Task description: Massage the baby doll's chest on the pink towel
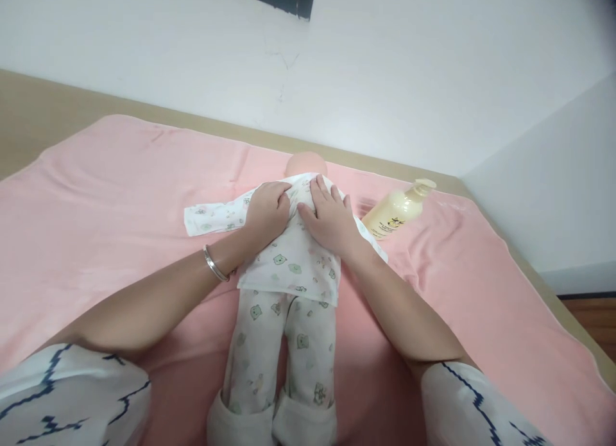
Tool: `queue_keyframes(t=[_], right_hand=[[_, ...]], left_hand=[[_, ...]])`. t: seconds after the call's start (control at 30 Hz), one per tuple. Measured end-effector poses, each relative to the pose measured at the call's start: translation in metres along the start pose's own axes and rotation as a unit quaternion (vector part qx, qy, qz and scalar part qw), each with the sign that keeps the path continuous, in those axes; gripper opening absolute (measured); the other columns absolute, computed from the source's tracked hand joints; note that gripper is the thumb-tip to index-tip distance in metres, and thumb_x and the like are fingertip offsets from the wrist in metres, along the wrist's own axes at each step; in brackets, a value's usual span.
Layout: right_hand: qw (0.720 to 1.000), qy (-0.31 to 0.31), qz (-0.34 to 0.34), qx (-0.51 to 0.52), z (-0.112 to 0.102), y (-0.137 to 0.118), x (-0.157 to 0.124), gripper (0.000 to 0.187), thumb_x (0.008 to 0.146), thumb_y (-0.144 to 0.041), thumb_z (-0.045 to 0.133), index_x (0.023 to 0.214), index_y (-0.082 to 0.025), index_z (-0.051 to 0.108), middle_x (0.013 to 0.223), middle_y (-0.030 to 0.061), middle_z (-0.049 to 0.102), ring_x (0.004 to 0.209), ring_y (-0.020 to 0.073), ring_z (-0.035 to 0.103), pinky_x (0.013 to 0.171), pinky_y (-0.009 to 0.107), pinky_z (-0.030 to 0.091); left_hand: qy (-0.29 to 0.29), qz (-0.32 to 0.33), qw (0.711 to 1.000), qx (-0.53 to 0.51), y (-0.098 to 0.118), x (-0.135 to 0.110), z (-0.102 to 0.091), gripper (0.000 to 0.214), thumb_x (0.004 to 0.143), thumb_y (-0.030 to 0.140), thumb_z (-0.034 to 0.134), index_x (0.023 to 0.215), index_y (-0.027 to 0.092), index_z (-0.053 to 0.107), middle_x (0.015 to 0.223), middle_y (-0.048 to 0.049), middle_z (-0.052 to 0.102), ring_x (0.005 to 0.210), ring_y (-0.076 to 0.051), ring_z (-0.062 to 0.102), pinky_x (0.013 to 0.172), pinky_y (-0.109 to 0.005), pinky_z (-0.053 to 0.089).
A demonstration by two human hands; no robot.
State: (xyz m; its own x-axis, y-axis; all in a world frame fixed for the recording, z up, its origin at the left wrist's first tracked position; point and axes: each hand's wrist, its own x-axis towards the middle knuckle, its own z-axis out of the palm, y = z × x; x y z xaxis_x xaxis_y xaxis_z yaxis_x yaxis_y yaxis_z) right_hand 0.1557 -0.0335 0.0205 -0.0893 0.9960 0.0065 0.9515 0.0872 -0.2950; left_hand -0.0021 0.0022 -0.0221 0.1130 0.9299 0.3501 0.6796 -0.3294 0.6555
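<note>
- Centrally, your printed top (pixel 289 273) lies over the doll (pixel 307 163), sleeves spread, perhaps so both sides stay reachable.
- Your right hand (pixel 332 218) rests splayed on its upper part, seemingly steadying the cloth; just beside it, your left hand (pixel 267 208) curls, whether gripping fabric you cannot tell.
- Below, matching trousers (pixel 257 350).
- Beyond, a pump bottle (pixel 394 208) near one sleeve, on the pink blanket (pixel 120 196), likely cushioning everything.

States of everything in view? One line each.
Trousers: legs straight, side by side
Top: overlapping trousers, one sleeve outstretched
Doll's head: bare, partly visible
Left hand: on the top, curled; grip unclear
Right hand: open on the top
Pump bottle: pump attached; tilted in view
Pink cloth: spread out, wrinkled
Bracelet: on left wrist
</note>
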Motion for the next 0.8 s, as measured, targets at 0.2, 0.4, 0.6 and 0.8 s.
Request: queue_keyframes(t=[0.2, 0.4, 0.6, 0.8], right_hand=[[0.998, 0.030, -0.052, -0.037, 0.011, -0.023, -0.033, 0.068, 0.110, -0.034, 0.032, 0.170, -0.002, 0.032, 0.180, 0.0235, 0.025, 0.169, 0.0418, 0.023, 0.136, 0.061, 0.027], [0.998, -0.012, -0.062, 0.012, 0.004, -0.005, -0.008, 0.069, 0.109, -0.036, 0.035, 0.172, -0.009, 0.032, 0.183, 0.0143, 0.021, 0.171, 0.0369, 0.015, 0.139, 0.060, 0.018], [1.000, 0.012, -0.014, -0.014, 0.009, -0.008, -0.012, 0.072, 0.110, -0.040, 0.033, 0.173, -0.007, 0.027, 0.182, 0.0176, 0.019, 0.170, 0.0405, 0.017, 0.137, 0.064, 0.020], [0.993, 0.027, -0.113, -0.039, 0.017, -0.022, -0.031, 0.067, 0.107, -0.028, 0.033, 0.171, -0.011, 0.035, 0.182, 0.0122, 0.023, 0.171, 0.0407, 0.014, 0.139, 0.065, 0.015]], left_hand=[[-0.025, -0.001, 0.999, 0.047, 0.005, 0.004, -0.004, 0.043, 0.095, 0.020, 0.036, 0.107, 0.015, 0.076, 0.120, -0.0146, 0.080, 0.116, -0.030, 0.071, 0.111, -0.048, 0.055], [-0.041, 0.000, 0.994, 0.100, 0.006, 0.006, -0.004, 0.037, 0.097, 0.020, 0.035, 0.099, 0.017, 0.072, 0.108, -0.0146, 0.078, 0.108, -0.029, 0.071, 0.103, -0.045, 0.054], [-0.044, 0.002, 0.995, 0.090, 0.005, 0.005, -0.004, 0.037, 0.096, 0.019, 0.034, 0.098, 0.017, 0.071, 0.111, -0.0143, 0.078, 0.109, -0.028, 0.070, 0.102, -0.044, 0.054], [-0.035, 0.028, 0.994, 0.100, 0.003, 0.007, -0.005, 0.031, 0.096, 0.020, 0.035, 0.086, 0.020, 0.064, 0.093, -0.0118, 0.075, 0.090, -0.026, 0.068, 0.089, -0.042, 0.053]])
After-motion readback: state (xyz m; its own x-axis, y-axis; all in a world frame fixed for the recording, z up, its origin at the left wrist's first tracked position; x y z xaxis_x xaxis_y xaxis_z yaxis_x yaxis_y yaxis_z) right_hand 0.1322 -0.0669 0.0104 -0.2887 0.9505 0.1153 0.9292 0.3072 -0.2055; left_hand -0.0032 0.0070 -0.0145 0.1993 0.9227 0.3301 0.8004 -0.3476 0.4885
